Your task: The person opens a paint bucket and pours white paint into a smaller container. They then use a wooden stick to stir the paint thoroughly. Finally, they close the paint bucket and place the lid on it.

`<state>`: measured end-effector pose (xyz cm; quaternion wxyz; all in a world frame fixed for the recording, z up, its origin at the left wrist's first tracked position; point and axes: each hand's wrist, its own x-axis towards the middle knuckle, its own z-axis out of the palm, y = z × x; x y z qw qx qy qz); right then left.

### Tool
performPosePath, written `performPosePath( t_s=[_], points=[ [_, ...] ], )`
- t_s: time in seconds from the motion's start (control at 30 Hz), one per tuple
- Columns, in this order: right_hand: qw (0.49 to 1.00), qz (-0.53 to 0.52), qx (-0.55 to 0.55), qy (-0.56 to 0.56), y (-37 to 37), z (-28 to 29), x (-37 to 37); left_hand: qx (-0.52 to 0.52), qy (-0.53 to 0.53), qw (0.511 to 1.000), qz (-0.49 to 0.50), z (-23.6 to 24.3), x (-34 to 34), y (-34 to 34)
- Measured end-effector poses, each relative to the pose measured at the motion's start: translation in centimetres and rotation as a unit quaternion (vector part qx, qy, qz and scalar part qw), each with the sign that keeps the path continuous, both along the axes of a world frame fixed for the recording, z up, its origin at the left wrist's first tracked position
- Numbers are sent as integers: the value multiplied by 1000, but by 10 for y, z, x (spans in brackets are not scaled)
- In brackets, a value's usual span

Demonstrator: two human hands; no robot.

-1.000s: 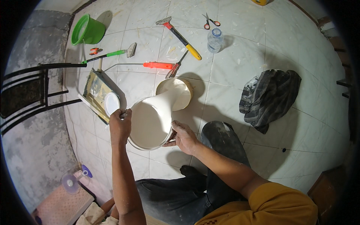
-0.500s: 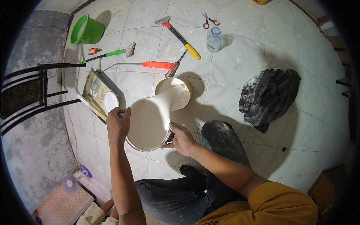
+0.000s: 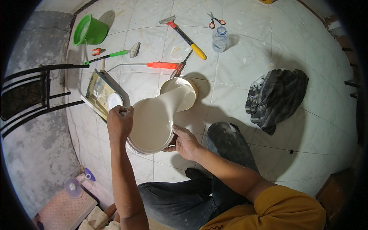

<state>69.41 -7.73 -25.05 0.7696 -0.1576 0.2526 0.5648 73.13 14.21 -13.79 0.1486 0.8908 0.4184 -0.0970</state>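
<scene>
My left hand (image 3: 120,124) is closed on the upper left rim of a white bucket (image 3: 145,130), while my right hand (image 3: 186,142) grips its lower right side. The bucket is tilted, and thick white paint (image 3: 170,99) streams from it into a round cream container (image 3: 191,103) standing on the tiles just beyond. A roller tray (image 3: 96,88) with a white lid (image 3: 114,100) at its near end lies beside my left hand. A red-handled tool (image 3: 161,65) lies behind the container. My bent leg (image 3: 230,145) is just right of my right hand.
A black metal chair (image 3: 46,86) is at left, near a green bucket (image 3: 94,32), pliers (image 3: 97,51) and a green-handled scraper (image 3: 117,54). Another scraper (image 3: 184,38), scissors (image 3: 214,23) and a plastic bottle (image 3: 219,42) are beyond. A dark cloth (image 3: 278,97) lies right, a fan (image 3: 76,186) lower left.
My left hand and the held bucket have shifted slightly left, with the hand a little higher. The paint stream keeps running into the container.
</scene>
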Motion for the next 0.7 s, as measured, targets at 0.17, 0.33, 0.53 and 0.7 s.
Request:
performPosePath(
  t_s=[0.17,0.33,0.53,0.7],
  points=[
    [1000,-1,1,-9,3,1,1,9,1,1000,-10,3,4,0],
    [1000,-12,2,2,4,8,2,6,-5,1000,-12,2,4,9],
    [1000,-20,1,-14,4,15,3,-34,-19,999,10,22,0,10],
    [998,-38,-12,-46,3,41,7,-99,-104,989,19,39,-17,21]
  ],
)
